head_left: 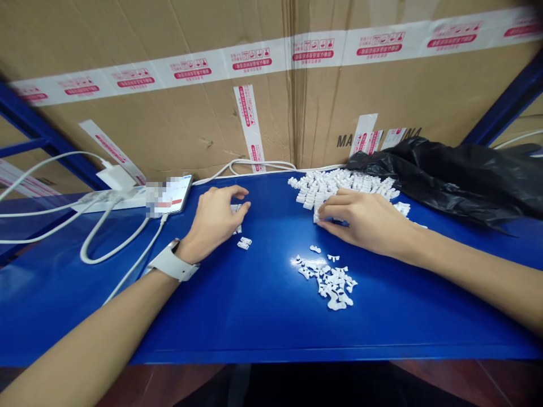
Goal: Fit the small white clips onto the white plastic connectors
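White plastic connectors (339, 183) are lying heaped on the blue shelf (254, 316); right hand (365, 223) is pinching one at the edge, left hand (214, 217) is curling over a few, grip unclear. Looking light, stiff, slippery: pinch the sides.

The far right cardboard box (424, 85) has black capital letters (344, 140) low on its face. They read "MA", then, past some stuck-on strips, what looks like "NA"; the letters between are covered. The white tape (254, 59) running across the boxes bears red print and small symbols, too blurred to read. The phone (172, 195) screen is illegible.
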`<state>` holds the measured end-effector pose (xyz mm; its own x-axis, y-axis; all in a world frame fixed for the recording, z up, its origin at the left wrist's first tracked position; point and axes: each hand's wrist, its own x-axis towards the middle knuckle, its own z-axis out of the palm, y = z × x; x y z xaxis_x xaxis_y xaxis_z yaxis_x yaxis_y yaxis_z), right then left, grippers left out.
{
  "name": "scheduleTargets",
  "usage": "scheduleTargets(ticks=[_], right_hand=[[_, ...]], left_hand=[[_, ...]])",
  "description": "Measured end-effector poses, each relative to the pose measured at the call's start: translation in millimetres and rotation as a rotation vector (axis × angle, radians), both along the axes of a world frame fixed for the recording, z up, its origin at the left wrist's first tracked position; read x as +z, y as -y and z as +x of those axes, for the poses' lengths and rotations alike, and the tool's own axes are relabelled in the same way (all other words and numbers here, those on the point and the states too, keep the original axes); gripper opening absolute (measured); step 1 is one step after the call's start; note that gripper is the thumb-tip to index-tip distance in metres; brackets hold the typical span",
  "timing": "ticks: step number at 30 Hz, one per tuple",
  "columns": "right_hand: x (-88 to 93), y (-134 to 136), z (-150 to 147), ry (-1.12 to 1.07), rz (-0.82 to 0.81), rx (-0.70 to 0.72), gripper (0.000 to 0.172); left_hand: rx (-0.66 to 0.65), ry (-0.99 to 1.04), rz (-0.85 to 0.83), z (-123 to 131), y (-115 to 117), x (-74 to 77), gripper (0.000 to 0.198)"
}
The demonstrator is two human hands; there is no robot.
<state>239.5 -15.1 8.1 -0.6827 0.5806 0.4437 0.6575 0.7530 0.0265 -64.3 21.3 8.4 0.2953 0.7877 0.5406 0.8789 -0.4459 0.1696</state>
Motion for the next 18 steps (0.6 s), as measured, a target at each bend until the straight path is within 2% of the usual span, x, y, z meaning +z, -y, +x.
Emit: scheduleTargets(ticks=[5, 7, 11, 14, 16, 18], right_hand=[[-1.1, -1, 4, -0.032, -0.041, 0.000, 0.017], [0.0, 0, 4, -0.086, -0.110, 0.063, 0.018], [4.0, 3, 2, -0.109, -0.296, 0.260, 0.020], [5.3, 6, 0, -0.097, -0.375, 0.312, 0.021], [5.0, 8, -2, -0.104, -0.400, 0.330, 0.020], [4.1, 8, -4, -0.125, -0.410, 0.343, 0.015]], left_hand=[[0.046, -0.077, -0.027, -5, 3, 4.1, 0.018], [0.027, -0.094, -0.029, -2, 5, 3.4, 0.015], [-0.085, -0.105, -0.068, 2, 3, -0.9, 0.013], [-0.156, -0.095, -0.078, 6, 4, -1.6, 0.014], [-0.274, -0.089, -0.074, 11, 8, 0.1, 0.016], [-0.445, -0.066, -0.101, 18, 15, 3.1, 0.017]])
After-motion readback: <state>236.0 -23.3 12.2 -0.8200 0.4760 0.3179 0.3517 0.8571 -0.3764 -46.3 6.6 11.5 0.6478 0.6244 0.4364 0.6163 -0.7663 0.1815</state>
